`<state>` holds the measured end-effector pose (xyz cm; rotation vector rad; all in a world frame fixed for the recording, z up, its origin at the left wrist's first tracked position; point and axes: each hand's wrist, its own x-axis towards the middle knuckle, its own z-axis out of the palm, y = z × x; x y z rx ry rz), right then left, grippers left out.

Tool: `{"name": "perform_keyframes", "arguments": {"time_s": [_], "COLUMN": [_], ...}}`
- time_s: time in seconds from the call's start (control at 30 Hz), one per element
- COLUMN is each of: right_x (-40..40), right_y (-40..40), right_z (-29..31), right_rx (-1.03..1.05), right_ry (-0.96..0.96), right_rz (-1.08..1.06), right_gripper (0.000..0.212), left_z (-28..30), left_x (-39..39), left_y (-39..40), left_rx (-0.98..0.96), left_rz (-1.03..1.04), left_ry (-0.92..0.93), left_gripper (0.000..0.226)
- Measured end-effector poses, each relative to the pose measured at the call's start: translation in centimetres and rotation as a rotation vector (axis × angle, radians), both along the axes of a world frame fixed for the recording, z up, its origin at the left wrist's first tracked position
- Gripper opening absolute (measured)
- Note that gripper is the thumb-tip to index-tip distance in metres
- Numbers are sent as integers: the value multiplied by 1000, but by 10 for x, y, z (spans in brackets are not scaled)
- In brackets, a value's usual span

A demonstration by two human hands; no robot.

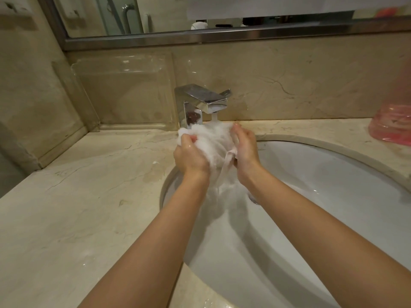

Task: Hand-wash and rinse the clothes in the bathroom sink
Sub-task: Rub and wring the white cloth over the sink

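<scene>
So the garment (pixel 211 141) is a thin, white, almost see-through bit of fabric, all bunched and wrinkly, soaked through and blurry where the water hits it. There's a pale pinkish strap or band hanging off it near the right palm. Can't really tell what kind of clothing it is.

The left hand (pixel 190 155) has its fingers curled over the left edge of the cloth, gripping a wad of it. The right hand (pixel 244 147) is clamped on the other side, fingertips pinching the top edge, thumb hidden behind the fabric. So the cloth sits stretched between both sets of fingers, with a tail of it dangling below the wrists into the sink (pixel 333 196), a smooth white oval bowl set under a beige marbled counter (pixel 77 207).

Just above the fingertips is the faucet (pixel 202 103), blocky square chrome, with the stream (pixel 214 117) landing right on the cloth. The drain is mostly hidden behind the right wrist. Off to the right of the right hand there's something pink and translucent (pixel 391 123), cut off by the frame edge and too blurry to name.
</scene>
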<state>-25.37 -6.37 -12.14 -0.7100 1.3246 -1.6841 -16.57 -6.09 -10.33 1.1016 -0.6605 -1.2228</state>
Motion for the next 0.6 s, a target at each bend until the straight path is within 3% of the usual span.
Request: {"name": "perform_keyframes", "arguments": {"time_s": [0.1,0.27,0.37,0.47,0.53,0.6], "right_x": [-9,-6,-6,-10,-15,-19], "right_y": [10,17,19,13,8,7], "right_z": [3,4,3,0,0,0], "right_rx": [-34,50,73,48,-4,-33], "right_ry": [167,434,578,355,77,-12], "right_rz": [39,265,200,37,33,97], "right_gripper": [26,41,42,28,31,38], "left_z": [1,-2,-1,-2,-2,-3], "left_x": [-1,-2,-1,0,0,1], "left_y": [3,4,4,2,1,0], "left_rx": [-84,-105,-91,-73,-59,-47], "left_rz": [29,5,5,8,-11,-31], "left_ry": [-118,-195,-176,-170,-150,-124], "left_gripper": [22,22,17,12,9,6]}}
